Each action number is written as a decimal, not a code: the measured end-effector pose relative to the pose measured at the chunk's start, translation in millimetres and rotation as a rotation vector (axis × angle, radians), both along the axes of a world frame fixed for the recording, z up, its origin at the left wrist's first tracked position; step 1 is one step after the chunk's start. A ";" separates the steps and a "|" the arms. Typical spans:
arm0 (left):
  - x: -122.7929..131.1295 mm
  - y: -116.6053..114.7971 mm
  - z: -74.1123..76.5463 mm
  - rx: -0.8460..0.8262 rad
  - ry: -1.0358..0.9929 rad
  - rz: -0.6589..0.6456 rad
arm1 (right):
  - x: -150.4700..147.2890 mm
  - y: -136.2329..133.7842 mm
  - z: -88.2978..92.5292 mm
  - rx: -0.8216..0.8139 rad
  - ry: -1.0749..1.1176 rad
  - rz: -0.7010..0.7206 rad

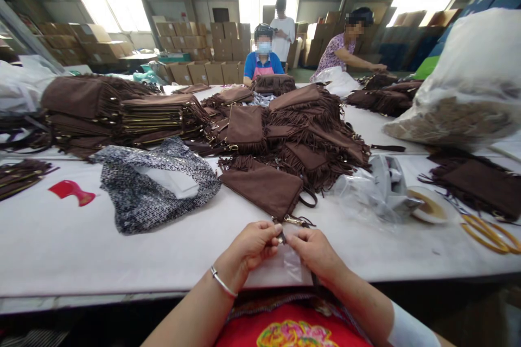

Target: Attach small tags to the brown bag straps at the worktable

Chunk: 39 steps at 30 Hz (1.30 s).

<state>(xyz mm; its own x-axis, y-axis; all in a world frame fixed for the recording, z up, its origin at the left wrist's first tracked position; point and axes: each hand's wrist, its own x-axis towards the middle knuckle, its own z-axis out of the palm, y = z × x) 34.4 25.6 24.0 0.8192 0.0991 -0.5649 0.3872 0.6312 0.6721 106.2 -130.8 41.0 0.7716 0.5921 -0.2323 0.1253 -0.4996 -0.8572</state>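
Note:
My left hand (257,243) is closed, pinching the end of a dark brown strap (281,237) with a small shiny fitting. Close beside it, my right hand (316,252) is closed too, thumb and finger on a small clear plastic piece (292,264) that hangs below the fingertips. A dark strip shows under the right palm. Just beyond my hands lies a brown fringed pouch (262,187), with a metal clasp (296,220) and a wrist loop (308,198) at its near corner.
Brown fringed pouches (246,126) pile up behind. A patterned bag (158,184) and a red tape cutter (72,192) lie left. At right are a tape dispenser (386,179), a tape roll (433,206), yellow-handled scissors (486,233) and a large plastic sack (468,76). Several people are across the table.

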 end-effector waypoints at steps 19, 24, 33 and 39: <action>-3.7 1.9 0.7 0.066 0.021 -0.127 | -2.2 -3.0 3.1 0.046 0.029 0.144; -1.2 9.1 12.7 0.064 -0.039 -0.064 | -1.7 -5.8 0.8 -0.034 -0.062 0.115; 2.0 -3.3 25.7 0.165 -0.086 -0.009 | -4.2 -0.4 -6.1 -0.118 -0.168 0.130; 0.7 -7.8 19.1 0.239 -0.058 0.036 | -5.7 0.2 -4.3 -0.084 -0.174 0.125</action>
<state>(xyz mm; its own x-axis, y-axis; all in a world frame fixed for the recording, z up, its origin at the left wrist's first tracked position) 35.1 17.8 43.1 0.8429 0.2543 -0.4743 0.3237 0.4646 0.8243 100.5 -130.6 36.7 0.7263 0.6699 -0.1543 0.3333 -0.5394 -0.7733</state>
